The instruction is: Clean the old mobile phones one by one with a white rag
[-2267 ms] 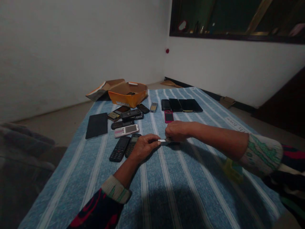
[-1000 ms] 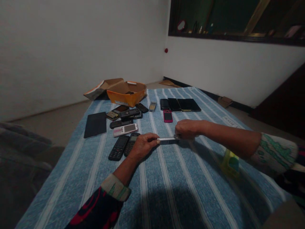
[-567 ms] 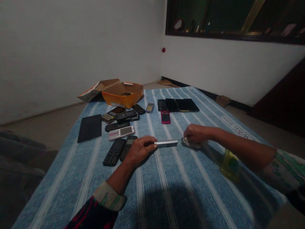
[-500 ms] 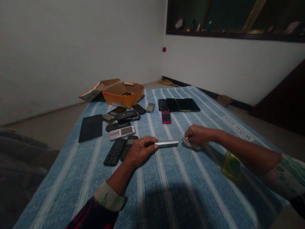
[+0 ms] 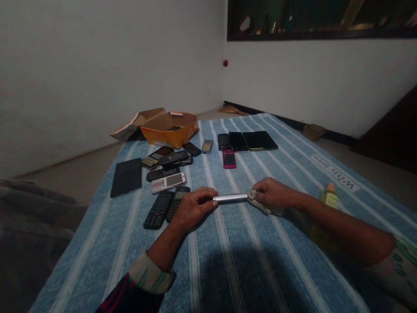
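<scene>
Centrally, slim silver phone, seen edge-on, held level just above blue cloth with pale stripes spread over what looks like a bed.

Left hand: closed on near end of slim silver phone, fingertips pinching its edge, wrist resting low on the cloth; sleeve cuff pale with green, dark red-patterned fabric behind.

Right hand: clenched round small pale wiping rag, rag pressed against far end of slim silver phone; part of rag trailing on the cloth below the hand.

Small yellow-green bottle with tan cap: upright just beyond right forearm, lower part hidden by it.

Two black keypad phones: side by side, just left of left hand, face up.

White and pink keypad phone: beyond those, lying crosswise.

Dark flat tablet: near left edge of cloth, well apart from the hands.

Loose heap of dark keypad phones: in front of open orange cardboard box at far end of cloth.

Small grey keypad phone: alone, right of heap.

Pink phone: face up, just before row of four black smartphones laid edge to edge.
</scene>
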Demonstrator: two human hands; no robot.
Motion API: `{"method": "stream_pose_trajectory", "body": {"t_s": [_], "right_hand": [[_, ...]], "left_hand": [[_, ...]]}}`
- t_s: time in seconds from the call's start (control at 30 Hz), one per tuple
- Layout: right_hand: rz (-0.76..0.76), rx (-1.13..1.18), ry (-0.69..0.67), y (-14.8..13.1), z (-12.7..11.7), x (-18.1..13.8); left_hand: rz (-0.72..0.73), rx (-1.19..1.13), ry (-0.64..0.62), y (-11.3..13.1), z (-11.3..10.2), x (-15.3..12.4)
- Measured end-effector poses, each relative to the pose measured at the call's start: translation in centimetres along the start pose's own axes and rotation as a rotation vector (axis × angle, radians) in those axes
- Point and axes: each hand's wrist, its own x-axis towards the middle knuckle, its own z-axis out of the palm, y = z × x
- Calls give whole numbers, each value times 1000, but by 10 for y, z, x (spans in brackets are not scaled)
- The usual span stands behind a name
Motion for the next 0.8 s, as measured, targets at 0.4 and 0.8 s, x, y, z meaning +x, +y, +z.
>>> {"method": "stream_pose_trajectory", "body": {"t_s": [0.4, 0.8], "right_hand": [[-19, 23, 31, 7, 4, 2], [66, 139, 143, 5, 1, 0]], "left_hand": [[21, -17, -1, 0, 2, 0], [44, 8, 0, -1, 2, -1]]}}
